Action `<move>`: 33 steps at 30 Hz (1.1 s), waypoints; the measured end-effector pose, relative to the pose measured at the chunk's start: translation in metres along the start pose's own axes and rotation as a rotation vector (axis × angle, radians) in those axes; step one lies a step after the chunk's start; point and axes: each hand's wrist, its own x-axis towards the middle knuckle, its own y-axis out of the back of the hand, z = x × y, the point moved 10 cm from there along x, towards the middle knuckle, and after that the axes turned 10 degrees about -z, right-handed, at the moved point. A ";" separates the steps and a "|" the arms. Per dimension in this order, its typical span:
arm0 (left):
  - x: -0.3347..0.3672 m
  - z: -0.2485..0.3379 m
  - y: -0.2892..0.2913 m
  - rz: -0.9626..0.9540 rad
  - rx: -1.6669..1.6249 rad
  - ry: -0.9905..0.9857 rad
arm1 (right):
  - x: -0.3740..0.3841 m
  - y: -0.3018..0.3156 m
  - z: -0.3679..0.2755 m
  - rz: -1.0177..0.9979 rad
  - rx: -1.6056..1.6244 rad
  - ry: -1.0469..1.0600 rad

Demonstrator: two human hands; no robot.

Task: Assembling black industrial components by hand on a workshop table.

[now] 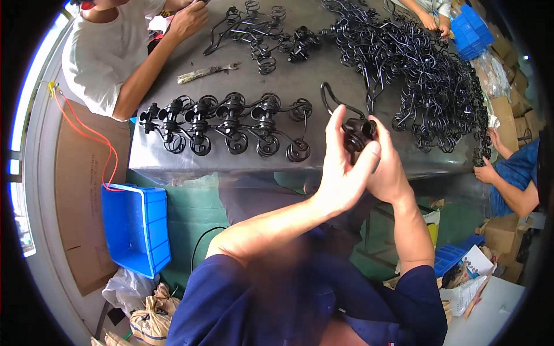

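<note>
You are holding a black wire part (pixel 350 142) in both hands, just right of the middle of the frame, above the near edge of the grey table (pixel 311 78). Your left hand (pixel 341 173) is closing on it from the left, and your right hand (pixel 388 167) is cupping it from the right, so the grip is narrow and filled by the part. A short black tube-shaped fitting (pixel 363 128) is showing between your fingers, its round opening facing up, while a bent wire loop is sticking out toward the upper left. Your palms are hiding the rest of the part.

Left of your hands, a row of black coiled assemblies (pixel 232 124) is lying on the table, with similar fittings along it. A wrench (pixel 208 73) with a wrapped handle is resting above that row. Near the top centre, loose coiled wires (pixel 265 63) are lying beside a small cluster of black fittings (pixel 303 43). A large tangled heap of black coils (pixel 427 86) is filling the upper right. Co-workers are sitting or standing at the upper left, the upper right and the right edge. A blue crate (pixel 157 230) is standing at the lower left.
</note>
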 end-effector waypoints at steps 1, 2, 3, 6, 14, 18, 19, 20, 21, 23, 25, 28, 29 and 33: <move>-0.005 0.004 -0.004 -0.003 -0.012 -0.015 | 0.003 -0.001 0.002 -0.033 0.068 -0.039; -0.009 0.003 -0.006 -0.032 -0.038 -0.024 | 0.007 -0.001 0.003 -0.101 0.021 -0.060; -0.013 0.003 -0.004 -0.032 -0.038 -0.024 | 0.011 0.003 0.001 -0.101 0.020 -0.060; -0.021 -0.006 -0.001 -0.083 -0.080 0.146 | 0.026 -0.007 -0.008 -0.272 -0.066 0.000; -0.044 -0.008 0.036 -0.100 0.191 0.260 | 0.077 -0.023 -0.028 -0.453 -0.428 0.063; -0.050 0.018 0.068 -0.064 0.756 0.068 | 0.093 -0.046 -0.033 -0.465 -0.511 0.168; -0.048 0.020 0.072 -0.077 0.769 0.037 | 0.093 -0.058 -0.031 -0.489 -0.518 0.183; -0.048 0.018 0.075 -0.071 0.795 0.014 | 0.093 -0.064 -0.027 -0.493 -0.431 0.196; -0.049 0.018 0.075 -0.067 0.819 -0.011 | 0.094 -0.069 -0.023 -0.495 -0.345 0.208; -0.048 0.021 0.070 -0.064 0.891 -0.021 | 0.095 -0.072 -0.021 -0.402 -0.292 0.265; -0.045 0.022 0.069 -0.073 0.941 -0.029 | 0.096 -0.072 -0.022 -0.415 -0.263 0.248; -0.045 0.022 0.072 -0.078 0.969 -0.033 | 0.095 -0.077 -0.021 -0.449 -0.256 0.246; -0.044 0.023 0.073 -0.075 0.995 -0.021 | 0.094 -0.071 -0.021 -0.434 -0.259 0.242; -0.045 0.021 0.078 -0.103 0.967 0.033 | 0.099 -0.017 -0.015 -0.198 -0.065 0.287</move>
